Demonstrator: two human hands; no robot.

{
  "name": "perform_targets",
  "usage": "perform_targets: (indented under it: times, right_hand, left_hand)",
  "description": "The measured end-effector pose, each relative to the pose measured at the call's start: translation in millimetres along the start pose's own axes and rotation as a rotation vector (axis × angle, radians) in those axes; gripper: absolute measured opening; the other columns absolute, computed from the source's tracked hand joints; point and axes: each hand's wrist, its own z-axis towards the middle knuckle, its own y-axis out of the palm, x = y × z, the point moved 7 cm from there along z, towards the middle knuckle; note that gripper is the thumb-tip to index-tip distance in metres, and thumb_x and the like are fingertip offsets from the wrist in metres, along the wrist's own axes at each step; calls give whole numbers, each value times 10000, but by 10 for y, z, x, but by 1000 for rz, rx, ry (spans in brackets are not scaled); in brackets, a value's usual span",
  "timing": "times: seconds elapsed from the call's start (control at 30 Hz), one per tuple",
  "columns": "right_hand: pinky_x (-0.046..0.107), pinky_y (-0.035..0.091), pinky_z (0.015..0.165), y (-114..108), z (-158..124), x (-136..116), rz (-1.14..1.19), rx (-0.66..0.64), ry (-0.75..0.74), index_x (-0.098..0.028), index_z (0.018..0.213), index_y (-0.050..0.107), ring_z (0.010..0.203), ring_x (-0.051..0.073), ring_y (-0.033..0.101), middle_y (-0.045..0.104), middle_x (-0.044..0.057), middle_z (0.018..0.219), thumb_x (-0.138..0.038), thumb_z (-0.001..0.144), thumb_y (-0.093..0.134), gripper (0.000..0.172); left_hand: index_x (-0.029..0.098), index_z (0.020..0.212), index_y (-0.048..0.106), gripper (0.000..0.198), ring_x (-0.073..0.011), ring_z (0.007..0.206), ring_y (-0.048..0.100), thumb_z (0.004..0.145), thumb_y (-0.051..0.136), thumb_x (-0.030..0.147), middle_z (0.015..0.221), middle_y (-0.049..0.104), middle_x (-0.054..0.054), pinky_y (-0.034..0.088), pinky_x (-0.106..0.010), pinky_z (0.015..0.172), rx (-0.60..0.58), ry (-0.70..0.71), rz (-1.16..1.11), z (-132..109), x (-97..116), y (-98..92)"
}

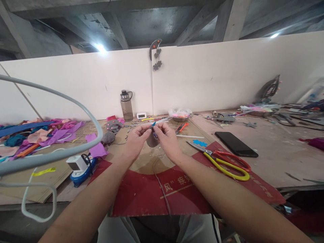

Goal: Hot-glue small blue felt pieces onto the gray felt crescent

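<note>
My left hand (138,136) and my right hand (167,136) meet above the middle of the table, fingertips pinched together. Between them they grip a small grey piece (153,141) that looks like felt, its lower end rounded. A small blue tip (153,124) pokes up between the fingers; what it belongs to is hidden. A grey cord (159,179) runs below the hands over the red and tan printed board (136,194). To the right of my right hand lie a blue felt cutout (200,143) and scissors (220,160) with red and yellow handles.
Felt scraps (50,135) pile up at left, near a white charger (77,163) on a blue base. A thick grey tube (86,145) arcs across the left foreground. A bottle (126,107) and a bowl (180,116) stand at the back. A phone (236,144) lies right.
</note>
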Motion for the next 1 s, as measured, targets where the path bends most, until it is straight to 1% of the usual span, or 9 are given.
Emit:
perform_targets:
  times: [0.07, 0.13, 0.33, 0.5, 0.63, 0.73, 0.8, 0.9, 1.0]
  right_hand:
    - [237, 312, 513, 9, 0, -2, -9, -8, -7, -213, 756, 519, 541, 106, 375, 455, -41, 618, -359, 824, 528, 162]
    - [236, 306, 513, 19, -4, -8, -9, -10, -3, -208, 742, 520, 541, 104, 371, 452, -42, 613, -342, 817, 538, 155]
    - [242, 315, 516, 41, -23, -56, -23, -19, 11, -209, 718, 529, 541, 106, 378, 450, -44, 593, -347, 814, 540, 169]
    - [235, 308, 480, 48, -26, -35, 19, -41, 54, -212, 756, 526, 503, 94, 348, 410, -59, 571, -365, 806, 557, 163]
    - [214, 312, 423, 140, -52, -30, 118, -167, 104, -211, 802, 520, 482, 85, 393, 458, -51, 623, -432, 828, 523, 222]
    - [234, 420, 520, 179, -47, -83, 76, -271, 65, -193, 808, 546, 596, 108, 516, 549, -10, 726, -452, 860, 463, 277]
    - [260, 454, 631, 118, -2, -100, -75, -268, 13, -184, 830, 570, 693, 130, 557, 592, 13, 779, -423, 886, 417, 289]
    - [303, 442, 728, -85, 97, -41, -559, -175, -54, -178, 813, 582, 770, 168, 575, 631, 47, 802, -337, 882, 423, 235]
    - [369, 433, 773, -324, 166, 174, -1029, -91, 18, -167, 801, 587, 860, 249, 591, 642, 125, 851, -295, 801, 548, 134]
  left_hand:
    - [190, 894, 712, 197, -156, 887, 612, 748, 663, 312, 960, 705, -46, 454, -283, 838, 23, 17, 15, 4, 11, -15]
    - [197, 881, 717, 190, -157, 890, 606, 759, 652, 327, 933, 705, -39, 448, -289, 851, 51, 33, 17, 4, 16, -31]
    - [196, 897, 697, 220, -119, 644, 559, 754, 646, 355, 779, 669, -17, 447, -238, 596, 106, 16, 83, -3, -30, -70]
    - [193, 824, 698, 135, -117, 650, 560, 742, 649, 289, 725, 653, -8, 436, -224, 605, 152, 94, 304, -19, 105, -132]
    - [196, 875, 687, 177, -111, 606, 573, 756, 629, 313, 723, 652, -1, 461, -227, 579, 169, 97, 310, -18, 206, -180]
    - [197, 895, 665, 201, -107, 556, 578, 755, 625, 335, 714, 642, 4, 466, -220, 514, 170, 77, 213, 4, 200, -218]
    - [193, 880, 650, 189, -93, 505, 551, 763, 617, 337, 665, 619, 14, 442, -204, 475, 169, 70, 175, 25, 170, -242]
    - [179, 855, 638, 183, -70, 470, 507, 770, 612, 339, 642, 602, 16, 412, -186, 452, 177, 52, 114, 55, 114, -283]
    - [165, 835, 637, 208, -67, 501, 509, 740, 642, 350, 700, 618, -3, 404, -179, 443, 200, 20, 44, 75, 80, -321]
